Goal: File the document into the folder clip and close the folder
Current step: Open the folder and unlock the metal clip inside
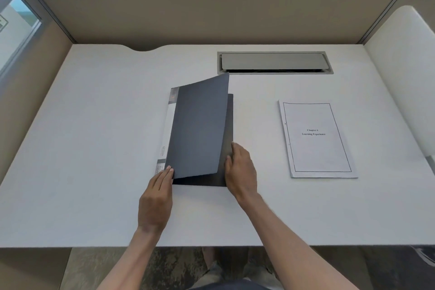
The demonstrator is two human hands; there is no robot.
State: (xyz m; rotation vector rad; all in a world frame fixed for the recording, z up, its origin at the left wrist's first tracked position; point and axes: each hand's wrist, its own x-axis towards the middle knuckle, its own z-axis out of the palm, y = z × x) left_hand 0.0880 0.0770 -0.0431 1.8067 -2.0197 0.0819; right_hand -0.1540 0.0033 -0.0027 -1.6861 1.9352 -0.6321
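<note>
A dark grey folder (200, 129) with a white spine label lies in the middle of the white desk (94, 148). Its front cover is lifted partway, hinged at the left spine. My right hand (240, 172) grips the cover's right edge near the lower corner, fingers tucked under it. My left hand (156, 198) rests flat with its fingertips pressing the folder's lower left corner by the spine. The clip inside is hidden by the cover. The document (316, 139), a stapled white stack with a framed title page, lies flat to the right of the folder, apart from both hands.
A grey cable hatch (274, 62) is set into the desk behind the folder. Beige partition walls (211, 12) enclose the desk at the back and left; a white panel (404, 77) stands at the right. The desk's front edge runs below my forearms.
</note>
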